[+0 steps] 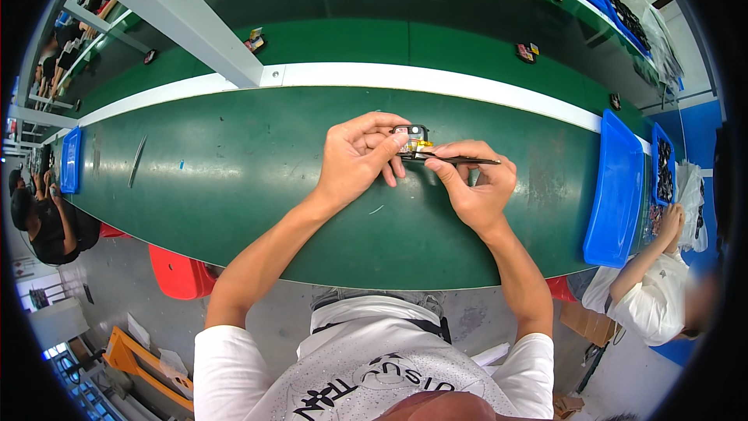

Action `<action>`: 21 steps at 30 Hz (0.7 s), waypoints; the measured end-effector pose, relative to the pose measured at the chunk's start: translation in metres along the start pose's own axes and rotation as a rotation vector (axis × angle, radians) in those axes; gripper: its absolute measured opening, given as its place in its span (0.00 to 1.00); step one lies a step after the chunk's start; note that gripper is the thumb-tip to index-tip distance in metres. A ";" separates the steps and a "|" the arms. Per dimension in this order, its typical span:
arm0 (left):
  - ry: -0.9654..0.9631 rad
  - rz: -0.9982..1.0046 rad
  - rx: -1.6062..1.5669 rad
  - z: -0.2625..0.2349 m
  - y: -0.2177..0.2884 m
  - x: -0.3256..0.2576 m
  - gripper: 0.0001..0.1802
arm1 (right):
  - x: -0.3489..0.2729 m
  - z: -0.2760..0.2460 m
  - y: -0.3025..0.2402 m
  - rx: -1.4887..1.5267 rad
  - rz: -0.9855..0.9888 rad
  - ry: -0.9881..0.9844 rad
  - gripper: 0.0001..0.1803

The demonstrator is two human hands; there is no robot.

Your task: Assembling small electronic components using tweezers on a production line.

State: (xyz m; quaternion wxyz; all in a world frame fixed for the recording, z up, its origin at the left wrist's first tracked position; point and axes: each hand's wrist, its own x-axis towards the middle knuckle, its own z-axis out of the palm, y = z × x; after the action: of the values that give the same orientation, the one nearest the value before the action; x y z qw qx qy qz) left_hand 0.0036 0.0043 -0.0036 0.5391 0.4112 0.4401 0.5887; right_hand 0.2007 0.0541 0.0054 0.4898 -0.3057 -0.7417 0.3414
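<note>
— Green counter (234,179): what sits above it?
— A small black part (411,137) with a yellow tab, pinched in the left hand (354,157) fingers, held mid-counter.
— And the right hand (477,187)?
— Its fingers grip thin black tweezers (460,160), tips at the part.
— Room around?
— Bare green to the left; a blue tray (615,187) lies well apart at the right edge.

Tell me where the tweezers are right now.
In the head view, the dark tweezers are in the right hand, just right of centre over the green table, tips at the small part the left hand holds.
</note>
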 end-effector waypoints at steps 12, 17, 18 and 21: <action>-0.027 -0.008 0.006 0.001 -0.003 0.000 0.14 | 0.002 -0.002 0.001 -0.010 -0.100 -0.031 0.07; -0.045 0.011 0.022 0.003 -0.001 0.001 0.15 | 0.000 -0.004 0.003 0.056 0.018 -0.007 0.07; -0.044 0.011 0.023 0.003 -0.001 0.001 0.15 | 0.000 -0.005 0.002 0.056 0.018 -0.008 0.07; -0.047 0.039 0.022 0.003 0.000 0.000 0.15 | 0.001 -0.006 0.001 0.038 -0.005 -0.004 0.07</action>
State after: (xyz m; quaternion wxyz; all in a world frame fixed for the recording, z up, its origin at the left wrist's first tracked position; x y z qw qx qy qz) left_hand 0.0069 0.0041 -0.0031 0.5331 0.4393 0.4259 0.5843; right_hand 0.2058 0.0569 0.0064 0.4947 -0.2941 -0.7368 0.3548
